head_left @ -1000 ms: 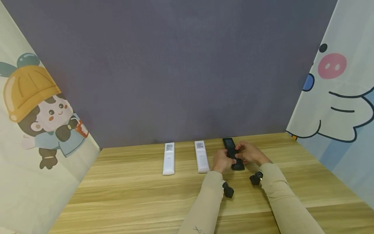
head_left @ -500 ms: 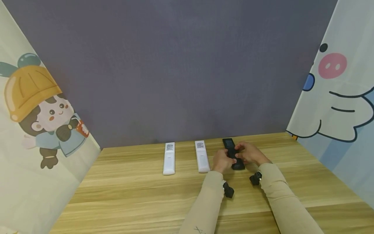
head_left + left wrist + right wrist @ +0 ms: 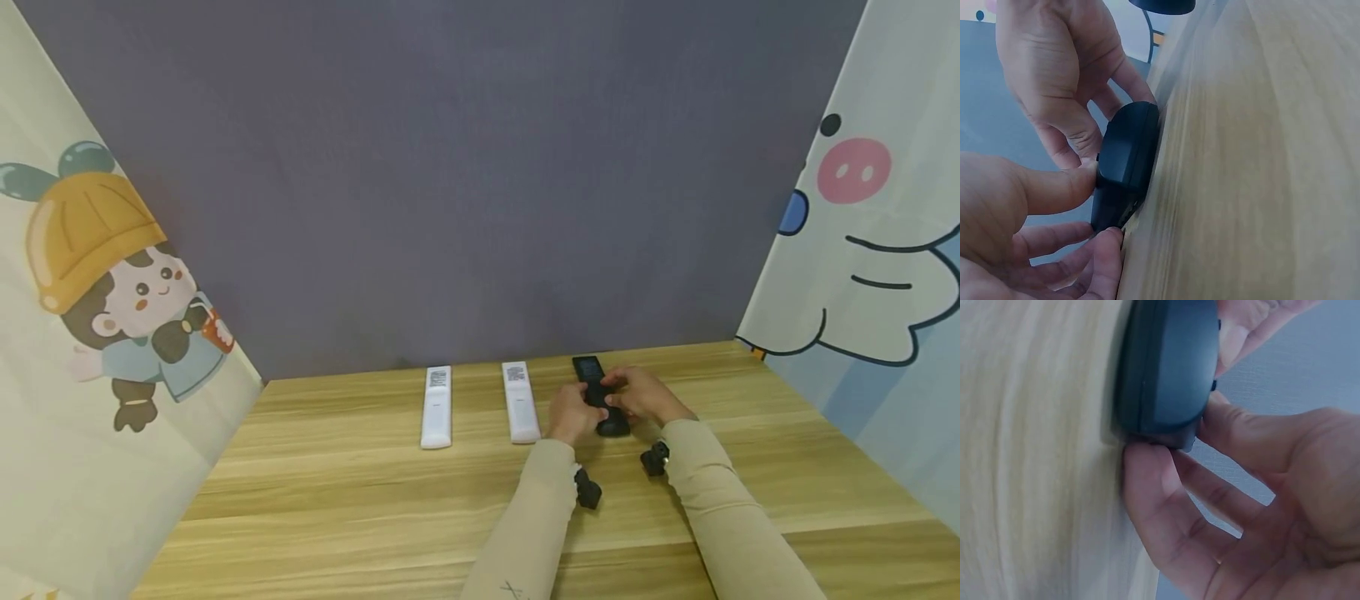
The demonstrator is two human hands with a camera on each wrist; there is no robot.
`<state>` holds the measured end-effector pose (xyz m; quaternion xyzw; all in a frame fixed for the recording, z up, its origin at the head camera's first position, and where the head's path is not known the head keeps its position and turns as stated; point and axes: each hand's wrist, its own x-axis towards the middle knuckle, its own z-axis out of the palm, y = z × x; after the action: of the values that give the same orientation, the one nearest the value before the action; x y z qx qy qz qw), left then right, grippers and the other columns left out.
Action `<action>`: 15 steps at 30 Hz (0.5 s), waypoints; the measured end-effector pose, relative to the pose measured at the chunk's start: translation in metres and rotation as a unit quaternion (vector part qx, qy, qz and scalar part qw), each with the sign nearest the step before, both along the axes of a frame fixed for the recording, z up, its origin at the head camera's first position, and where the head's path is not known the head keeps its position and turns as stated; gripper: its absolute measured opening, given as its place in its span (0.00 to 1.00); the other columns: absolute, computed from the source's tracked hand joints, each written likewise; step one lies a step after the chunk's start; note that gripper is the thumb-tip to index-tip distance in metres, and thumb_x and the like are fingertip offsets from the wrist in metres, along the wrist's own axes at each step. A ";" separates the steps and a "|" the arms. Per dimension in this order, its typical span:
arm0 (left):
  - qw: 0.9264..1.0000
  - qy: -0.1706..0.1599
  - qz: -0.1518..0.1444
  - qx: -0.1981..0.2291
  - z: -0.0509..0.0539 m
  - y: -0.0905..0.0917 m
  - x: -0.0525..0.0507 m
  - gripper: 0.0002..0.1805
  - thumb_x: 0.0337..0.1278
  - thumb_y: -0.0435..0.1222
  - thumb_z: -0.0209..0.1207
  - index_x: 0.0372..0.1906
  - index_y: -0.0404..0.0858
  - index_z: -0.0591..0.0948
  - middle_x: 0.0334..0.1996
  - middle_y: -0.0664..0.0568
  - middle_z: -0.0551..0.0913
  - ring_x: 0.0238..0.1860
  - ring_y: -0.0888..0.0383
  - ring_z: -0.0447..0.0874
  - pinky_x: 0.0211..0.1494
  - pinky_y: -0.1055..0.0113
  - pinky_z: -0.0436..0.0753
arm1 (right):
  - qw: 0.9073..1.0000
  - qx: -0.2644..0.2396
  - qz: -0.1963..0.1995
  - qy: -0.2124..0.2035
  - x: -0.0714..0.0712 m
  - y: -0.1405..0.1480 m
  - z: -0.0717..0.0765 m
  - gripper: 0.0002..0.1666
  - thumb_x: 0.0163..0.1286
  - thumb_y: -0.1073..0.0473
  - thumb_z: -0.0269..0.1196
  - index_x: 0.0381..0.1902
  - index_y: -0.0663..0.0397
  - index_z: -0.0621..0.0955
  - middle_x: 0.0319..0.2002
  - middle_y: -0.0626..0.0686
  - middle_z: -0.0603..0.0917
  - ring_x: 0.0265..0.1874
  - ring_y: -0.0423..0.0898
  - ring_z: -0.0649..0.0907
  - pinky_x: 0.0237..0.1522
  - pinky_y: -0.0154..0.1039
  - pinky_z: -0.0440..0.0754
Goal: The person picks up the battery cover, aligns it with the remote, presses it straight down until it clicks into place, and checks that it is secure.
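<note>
A black remote control (image 3: 589, 372) lies flat on the wooden table in the head view, its far end close to the grey panel. On its left side my left hand (image 3: 572, 412) pinches it, thumb on the upper face and fingertips low at the edge in the left wrist view. From the other side, my right hand (image 3: 643, 394) grips it, with the thumb (image 3: 1244, 434) at its upper face and a curled finger (image 3: 1150, 478) against the lower side. Small black nubs stick up from that face in the right wrist view. Both hands cover part of the remote's middle.
Left of the hands, two white remote controls lie lengthwise, one nearer (image 3: 521, 404) and one farther (image 3: 437, 408), labels at their far ends. The grey panel (image 3: 450, 183) rises behind the wooden table (image 3: 360, 492). Cartoon-printed sheets flank both sides. Each wrist carries a small black camera.
The head view has shifted very slightly. Both hands stay on the black remote control with hardly any visible movement, and the white remotes lie as before.
</note>
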<state>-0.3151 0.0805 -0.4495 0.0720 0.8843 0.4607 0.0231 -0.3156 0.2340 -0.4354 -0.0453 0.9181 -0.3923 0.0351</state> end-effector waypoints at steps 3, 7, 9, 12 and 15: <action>1.000 0.004 -0.001 0.001 -0.001 -0.001 0.000 0.31 0.51 0.34 0.75 0.62 0.31 0.81 0.53 0.44 0.89 0.57 0.49 0.86 0.60 0.61 0.84 | 1.000 0.004 -0.001 0.003 -0.001 -0.001 -0.001 0.20 0.71 0.70 0.63 0.60 0.72 0.78 0.60 0.75 0.78 0.32 0.49 0.80 0.29 0.42 0.84; 1.000 0.010 -0.001 -0.008 -0.002 -0.002 0.000 0.30 0.52 0.35 0.75 0.61 0.32 0.82 0.53 0.44 0.88 0.58 0.49 0.85 0.60 0.61 0.84 | 1.000 0.015 0.000 0.014 -0.003 -0.001 -0.003 0.20 0.70 0.70 0.63 0.58 0.72 0.78 0.59 0.74 0.79 0.32 0.50 0.79 0.29 0.40 0.82; 1.000 0.011 -0.002 -0.016 -0.002 -0.001 0.001 0.29 0.53 0.36 0.74 0.61 0.32 0.82 0.55 0.44 0.88 0.59 0.49 0.85 0.60 0.61 0.83 | 1.000 0.023 0.001 0.021 -0.004 -0.001 -0.003 0.19 0.69 0.70 0.64 0.57 0.72 0.79 0.58 0.74 0.79 0.36 0.54 0.81 0.32 0.42 0.83; 1.000 0.011 -0.004 -0.026 -0.001 -0.001 0.002 0.29 0.54 0.37 0.74 0.61 0.33 0.82 0.56 0.44 0.87 0.60 0.48 0.84 0.62 0.60 0.82 | 0.999 0.035 0.002 0.031 -0.003 -0.001 -0.001 0.19 0.68 0.71 0.65 0.56 0.72 0.79 0.57 0.74 0.80 0.49 0.61 0.82 0.43 0.47 0.84; 0.999 0.013 -0.007 -0.032 0.000 -0.001 0.005 0.28 0.55 0.38 0.74 0.60 0.33 0.83 0.56 0.43 0.86 0.60 0.48 0.84 0.61 0.60 0.82 | 0.999 0.041 0.001 0.031 -0.002 -0.001 0.000 0.19 0.68 0.71 0.65 0.56 0.72 0.79 0.57 0.74 0.81 0.54 0.65 0.81 0.51 0.52 0.82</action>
<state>-0.3101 0.0793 -0.4495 0.0836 0.8983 0.4311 0.0173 -0.3173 0.2330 -0.4352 -0.0568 0.9338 -0.3530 0.0087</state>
